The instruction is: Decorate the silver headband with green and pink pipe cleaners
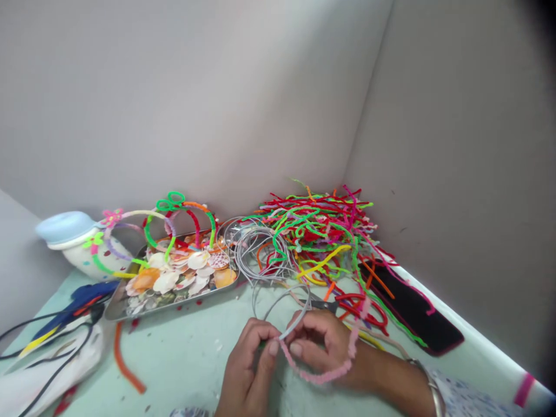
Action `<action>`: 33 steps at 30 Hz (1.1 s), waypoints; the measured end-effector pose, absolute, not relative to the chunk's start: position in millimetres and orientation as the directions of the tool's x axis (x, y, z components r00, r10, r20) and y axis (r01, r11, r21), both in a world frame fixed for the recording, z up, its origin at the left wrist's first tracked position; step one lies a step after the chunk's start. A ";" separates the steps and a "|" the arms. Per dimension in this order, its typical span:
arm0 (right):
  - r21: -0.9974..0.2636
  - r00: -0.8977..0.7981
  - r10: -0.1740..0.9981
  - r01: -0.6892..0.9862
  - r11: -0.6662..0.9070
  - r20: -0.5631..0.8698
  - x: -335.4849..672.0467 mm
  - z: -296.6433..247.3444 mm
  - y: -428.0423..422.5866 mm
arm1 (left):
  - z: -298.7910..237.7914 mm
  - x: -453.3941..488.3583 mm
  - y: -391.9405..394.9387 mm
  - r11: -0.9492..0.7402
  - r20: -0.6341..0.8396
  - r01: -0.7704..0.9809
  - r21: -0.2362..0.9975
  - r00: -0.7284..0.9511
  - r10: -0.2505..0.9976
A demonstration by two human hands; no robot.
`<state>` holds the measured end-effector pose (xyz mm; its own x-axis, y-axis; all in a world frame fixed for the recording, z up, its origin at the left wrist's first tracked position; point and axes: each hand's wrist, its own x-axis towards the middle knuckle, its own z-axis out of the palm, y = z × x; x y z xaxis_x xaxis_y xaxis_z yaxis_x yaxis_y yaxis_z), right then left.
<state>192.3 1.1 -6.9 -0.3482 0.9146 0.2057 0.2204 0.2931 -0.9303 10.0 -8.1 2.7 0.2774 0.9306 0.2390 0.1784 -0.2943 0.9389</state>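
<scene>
Near the front of the table, my left hand pinches a pale grey wire between thumb and forefinger, where one end of a fuzzy pink pipe cleaner meets it. Close beside it is my right hand, its fingers curled in against the same wire. The pipe cleaner sags in a wide loop in front of the right hand, and its far end rises past the wrist. Grey wire loops run back from my fingers towards a loose wire coil. Scissors with red handles lie just behind my right hand, partly hidden.
A metal tray of seashells stands left, with pipe-cleaner-wrapped hoops over it. Behind sit a white jar and a heap of coloured pipe cleaners. A black phone lies right; cables and a plastic bag lie left.
</scene>
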 end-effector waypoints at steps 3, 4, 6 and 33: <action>-0.895 -0.331 0.898 0.240 0.376 0.289 191.4 -6.8 3.2 | 2.6 9.0 -7.8 -0.267 0.208 0.180 0.947 0.292 0.934; -0.874 -0.325 0.887 0.252 0.416 0.329 191.4 -5.5 3.3 | 2.7 8.8 -7.9 -0.260 0.200 0.183 0.948 0.294 0.935; -0.815 -0.318 0.868 0.326 0.478 0.382 191.3 -2.6 2.3 | 2.7 9.0 -8.7 -0.244 0.184 0.191 0.951 0.285 0.941; -0.864 -0.064 0.935 0.366 0.346 0.348 198.3 -7.4 1.5 | 1.7 8.1 -11.2 -0.308 0.219 0.251 0.918 0.329 0.919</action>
<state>198.3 1.5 -7.4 -0.0641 0.9354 0.3477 0.3656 0.3462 -0.8640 8.1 -11.2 1.7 0.3287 0.9187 0.2189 0.2510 -0.3085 0.9175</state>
